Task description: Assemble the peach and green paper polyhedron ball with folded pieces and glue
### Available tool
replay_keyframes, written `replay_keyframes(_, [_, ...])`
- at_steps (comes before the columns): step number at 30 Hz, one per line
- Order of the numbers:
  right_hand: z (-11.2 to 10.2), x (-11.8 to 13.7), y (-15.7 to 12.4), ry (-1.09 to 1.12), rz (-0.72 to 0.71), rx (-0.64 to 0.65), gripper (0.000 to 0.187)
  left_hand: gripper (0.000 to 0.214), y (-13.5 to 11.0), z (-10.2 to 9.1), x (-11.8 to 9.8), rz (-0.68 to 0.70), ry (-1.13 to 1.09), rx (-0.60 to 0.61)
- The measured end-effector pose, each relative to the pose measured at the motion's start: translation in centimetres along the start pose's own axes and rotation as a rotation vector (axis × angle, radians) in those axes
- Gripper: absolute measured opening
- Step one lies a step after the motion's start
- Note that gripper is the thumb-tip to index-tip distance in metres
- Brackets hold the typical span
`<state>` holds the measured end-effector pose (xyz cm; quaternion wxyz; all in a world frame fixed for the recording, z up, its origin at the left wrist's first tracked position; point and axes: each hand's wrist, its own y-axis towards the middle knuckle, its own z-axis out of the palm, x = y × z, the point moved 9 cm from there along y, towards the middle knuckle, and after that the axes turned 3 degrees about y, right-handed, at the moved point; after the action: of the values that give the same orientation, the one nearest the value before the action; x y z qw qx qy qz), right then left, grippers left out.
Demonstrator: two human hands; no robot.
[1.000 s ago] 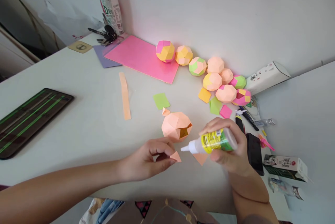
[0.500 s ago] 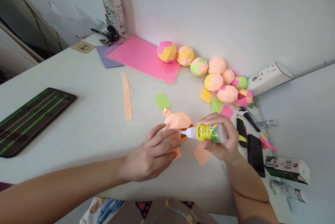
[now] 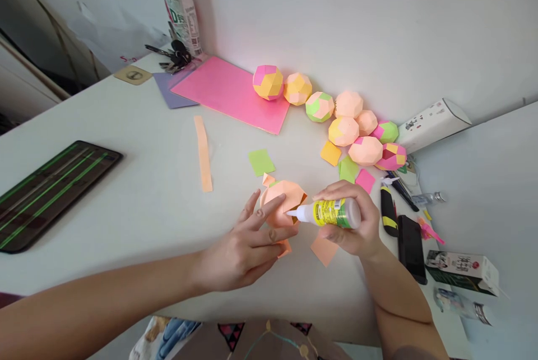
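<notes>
My right hand [image 3: 352, 224] is wrapped round a glue bottle [image 3: 330, 212] with a yellow-green label, held sideways so that its white nozzle points left and touches an unfinished peach paper ball [image 3: 282, 201] on the white table [image 3: 126, 192]. My left hand [image 3: 246, 248] has its fingers stretched out, the tips resting against the near side of that ball. A small peach paper triangle [image 3: 284, 247] lies under my left fingers. A peach paper square [image 3: 323, 249] lies below the bottle.
Several finished paper balls [image 3: 348, 124] crowd the wall. A pink sheet [image 3: 231, 93], a peach strip [image 3: 203, 152], a green square [image 3: 261, 161], a bottle [image 3: 179, 4] and keys [image 3: 172, 57] lie behind. A dark tablet [image 3: 46, 192] sits left; a phone [image 3: 411, 247], pens and boxes sit right.
My left hand let the peach triangle down and spread its fingers against the ball. My right hand carried the glue bottle up and left until its nozzle met the ball.
</notes>
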<state>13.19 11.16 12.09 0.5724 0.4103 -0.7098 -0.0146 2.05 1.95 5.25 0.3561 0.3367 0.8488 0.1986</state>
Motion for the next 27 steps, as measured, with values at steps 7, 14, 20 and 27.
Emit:
replay_keyframes(7, [-0.01,-0.20,-0.01,-0.011,0.030,0.009,0.035,0.019,-0.01,0.17,-0.12,0.031,0.005,0.012])
replay_keyframes(14, [0.16,-0.22,-0.14,0.041,0.012,0.020,0.037,0.018,0.12,-0.18,-0.17,0.045,-0.014,-0.028])
replay_keyframes(20, [0.07,-0.33,-0.05,0.041,0.048,0.026,0.035,0.019,0.12,-0.07,-0.28,0.053,-0.004,-0.013])
replay_keyframes(27, [0.09,-0.63,-0.02,0.107,0.074,-0.005,0.034,0.017,0.28,-0.41,-0.34,0.054,-0.001,-0.055])
